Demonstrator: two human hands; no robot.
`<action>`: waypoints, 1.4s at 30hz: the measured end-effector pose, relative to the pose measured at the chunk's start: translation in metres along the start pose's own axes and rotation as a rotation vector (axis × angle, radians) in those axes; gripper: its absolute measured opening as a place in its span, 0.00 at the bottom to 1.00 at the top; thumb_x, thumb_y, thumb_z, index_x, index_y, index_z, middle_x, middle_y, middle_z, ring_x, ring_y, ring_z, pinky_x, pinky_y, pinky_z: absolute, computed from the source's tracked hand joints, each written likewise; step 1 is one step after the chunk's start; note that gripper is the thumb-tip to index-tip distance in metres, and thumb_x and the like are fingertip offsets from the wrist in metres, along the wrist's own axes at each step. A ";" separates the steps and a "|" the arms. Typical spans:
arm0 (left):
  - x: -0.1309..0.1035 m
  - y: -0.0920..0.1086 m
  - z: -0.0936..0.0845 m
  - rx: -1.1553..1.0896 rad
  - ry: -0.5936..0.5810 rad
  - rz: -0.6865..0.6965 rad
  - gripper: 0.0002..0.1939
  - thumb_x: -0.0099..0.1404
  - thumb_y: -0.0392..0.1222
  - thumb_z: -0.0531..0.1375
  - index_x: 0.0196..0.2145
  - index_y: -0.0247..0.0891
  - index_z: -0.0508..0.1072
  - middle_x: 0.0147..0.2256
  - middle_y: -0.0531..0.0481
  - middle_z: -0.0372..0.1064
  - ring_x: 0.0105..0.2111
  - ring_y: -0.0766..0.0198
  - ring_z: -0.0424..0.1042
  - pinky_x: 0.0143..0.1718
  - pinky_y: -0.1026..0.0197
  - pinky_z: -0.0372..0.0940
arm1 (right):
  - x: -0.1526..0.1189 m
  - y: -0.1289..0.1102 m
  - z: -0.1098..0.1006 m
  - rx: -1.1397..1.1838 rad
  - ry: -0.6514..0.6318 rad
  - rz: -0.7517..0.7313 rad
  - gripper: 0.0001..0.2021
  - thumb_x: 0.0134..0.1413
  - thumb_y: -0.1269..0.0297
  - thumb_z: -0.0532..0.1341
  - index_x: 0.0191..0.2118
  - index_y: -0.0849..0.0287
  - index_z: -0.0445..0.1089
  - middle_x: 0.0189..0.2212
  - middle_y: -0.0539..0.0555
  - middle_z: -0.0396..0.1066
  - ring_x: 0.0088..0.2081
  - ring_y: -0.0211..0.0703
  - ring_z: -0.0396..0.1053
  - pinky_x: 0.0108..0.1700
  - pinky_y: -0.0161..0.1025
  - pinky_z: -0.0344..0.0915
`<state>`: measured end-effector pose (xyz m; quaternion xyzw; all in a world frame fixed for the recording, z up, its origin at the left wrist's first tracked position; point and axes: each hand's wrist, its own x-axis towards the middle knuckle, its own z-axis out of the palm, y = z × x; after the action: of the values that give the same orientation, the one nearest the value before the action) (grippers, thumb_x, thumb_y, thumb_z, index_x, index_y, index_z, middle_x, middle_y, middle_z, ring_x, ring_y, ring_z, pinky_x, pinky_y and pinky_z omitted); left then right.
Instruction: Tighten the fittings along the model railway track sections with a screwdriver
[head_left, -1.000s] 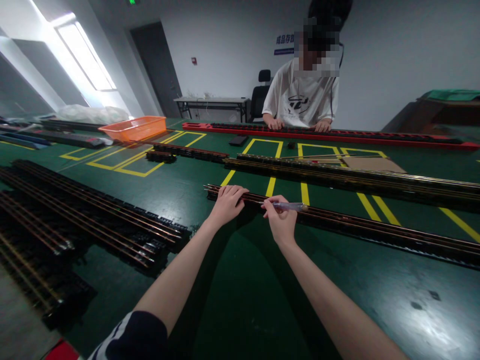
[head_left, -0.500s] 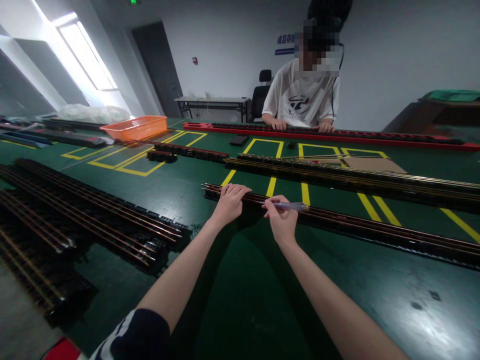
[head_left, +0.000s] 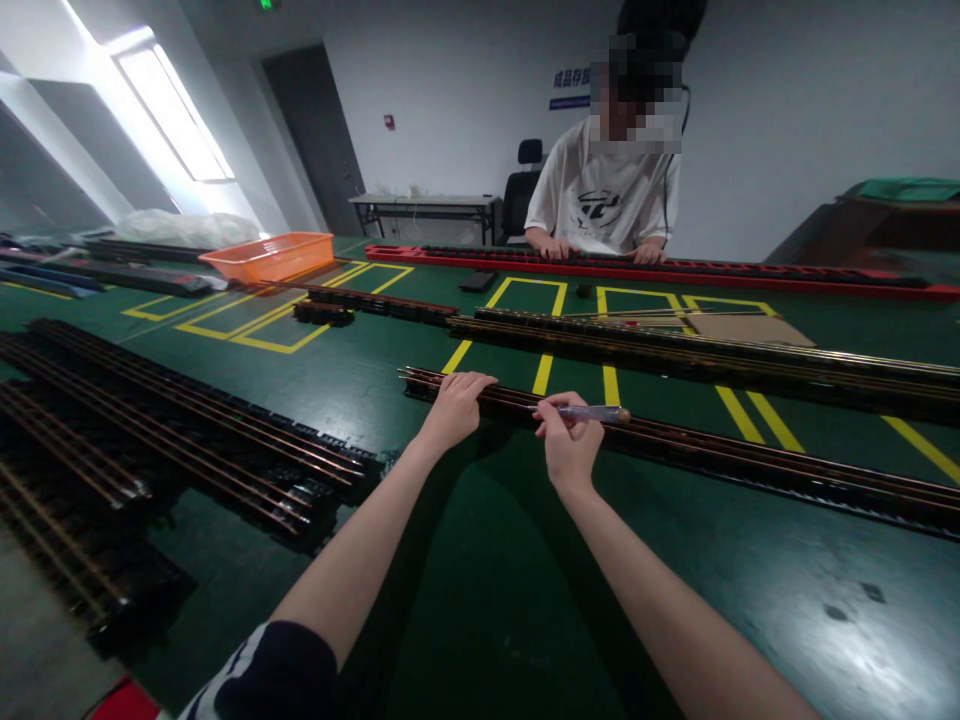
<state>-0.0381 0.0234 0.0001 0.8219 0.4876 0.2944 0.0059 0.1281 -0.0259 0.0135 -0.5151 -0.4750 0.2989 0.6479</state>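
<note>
A long dark strip with copper-coloured rods (head_left: 712, 443) runs from the middle of the green table to the right edge of the view. Near its left end, my left hand (head_left: 456, 408) is closed around it, fingers over the top. My right hand (head_left: 571, 440) pinches a screwdriver with a clear handle (head_left: 596, 413). The tool lies nearly level over the strip, its thin tip pointing left, toward my left hand. Whether the tip touches the strip I cannot tell.
Several similar dark strips (head_left: 187, 410) lie at the left. Behind my hands is another long strip bundle (head_left: 675, 352). An orange basket (head_left: 274, 262) stands at the back left. Across the table, a person in a white shirt (head_left: 600, 195) has both hands at a red rail (head_left: 795, 283).
My right hand and the screwdriver have shifted slightly right along the strip. The strip's left end and my left hand have moved a little to the left.
</note>
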 end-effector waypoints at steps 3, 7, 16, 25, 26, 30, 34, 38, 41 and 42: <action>-0.001 0.000 -0.001 -0.012 -0.013 -0.003 0.24 0.59 0.25 0.46 0.50 0.39 0.69 0.49 0.47 0.72 0.52 0.60 0.67 0.58 0.51 0.57 | 0.000 0.000 0.000 0.021 0.008 0.008 0.06 0.48 0.63 0.61 0.24 0.59 0.67 0.20 0.50 0.69 0.20 0.38 0.64 0.23 0.36 0.63; -0.001 0.003 -0.004 -0.005 -0.041 -0.003 0.21 0.60 0.31 0.51 0.50 0.39 0.69 0.50 0.46 0.71 0.53 0.58 0.67 0.58 0.51 0.56 | 0.001 0.000 -0.001 0.037 -0.025 0.010 0.06 0.48 0.63 0.61 0.24 0.59 0.68 0.20 0.50 0.69 0.20 0.38 0.65 0.23 0.36 0.62; 0.000 0.005 -0.001 0.084 -0.053 0.000 0.17 0.65 0.44 0.56 0.51 0.39 0.68 0.50 0.46 0.70 0.52 0.55 0.66 0.57 0.50 0.55 | 0.000 0.002 0.000 0.017 -0.018 -0.008 0.06 0.48 0.64 0.60 0.25 0.59 0.67 0.20 0.49 0.69 0.19 0.37 0.65 0.22 0.35 0.61; -0.001 0.005 0.000 0.096 -0.034 0.008 0.15 0.66 0.43 0.55 0.50 0.38 0.69 0.48 0.46 0.71 0.51 0.55 0.66 0.55 0.50 0.56 | 0.001 0.003 -0.001 0.020 -0.032 -0.015 0.07 0.48 0.62 0.61 0.25 0.59 0.68 0.20 0.49 0.70 0.20 0.38 0.65 0.23 0.35 0.62; -0.001 0.006 0.000 0.097 -0.031 0.007 0.15 0.66 0.42 0.56 0.50 0.38 0.69 0.48 0.46 0.71 0.51 0.55 0.66 0.55 0.50 0.56 | 0.001 0.003 -0.001 0.017 -0.030 -0.016 0.07 0.48 0.62 0.61 0.25 0.59 0.68 0.20 0.49 0.70 0.20 0.38 0.65 0.23 0.35 0.62; 0.000 0.007 0.001 0.082 -0.022 0.022 0.15 0.66 0.40 0.55 0.50 0.39 0.69 0.49 0.47 0.71 0.51 0.56 0.66 0.55 0.51 0.55 | 0.001 0.001 -0.001 0.005 -0.018 -0.014 0.07 0.48 0.63 0.61 0.24 0.59 0.67 0.20 0.49 0.69 0.19 0.38 0.65 0.23 0.35 0.62; -0.001 0.007 0.002 0.068 0.002 0.035 0.14 0.65 0.38 0.55 0.49 0.40 0.69 0.49 0.48 0.71 0.52 0.57 0.66 0.57 0.51 0.54 | 0.000 0.000 0.000 -0.006 -0.032 -0.005 0.07 0.48 0.62 0.61 0.25 0.60 0.68 0.21 0.50 0.70 0.19 0.38 0.66 0.23 0.36 0.62; -0.001 0.007 0.002 0.075 0.028 0.051 0.15 0.64 0.34 0.52 0.48 0.40 0.70 0.49 0.48 0.72 0.52 0.58 0.66 0.57 0.52 0.53 | 0.000 0.001 0.000 -0.029 -0.057 -0.034 0.08 0.49 0.61 0.61 0.25 0.59 0.68 0.21 0.50 0.71 0.19 0.38 0.66 0.23 0.36 0.63; -0.002 0.007 0.002 0.073 0.042 0.061 0.17 0.63 0.31 0.51 0.48 0.40 0.69 0.49 0.49 0.72 0.52 0.59 0.66 0.57 0.52 0.52 | 0.001 0.003 0.000 -0.062 -0.059 -0.050 0.08 0.50 0.61 0.60 0.26 0.59 0.68 0.21 0.50 0.71 0.20 0.38 0.67 0.23 0.36 0.63; -0.002 0.006 0.002 0.069 0.045 0.057 0.18 0.63 0.30 0.50 0.48 0.41 0.69 0.49 0.49 0.72 0.52 0.60 0.66 0.58 0.52 0.52 | 0.001 0.003 0.000 -0.072 -0.056 -0.053 0.08 0.50 0.61 0.60 0.26 0.59 0.68 0.21 0.50 0.71 0.20 0.38 0.67 0.24 0.36 0.63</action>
<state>-0.0324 0.0192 -0.0010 0.8284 0.4739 0.2957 -0.0418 0.1290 -0.0243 0.0105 -0.5167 -0.5170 0.2784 0.6231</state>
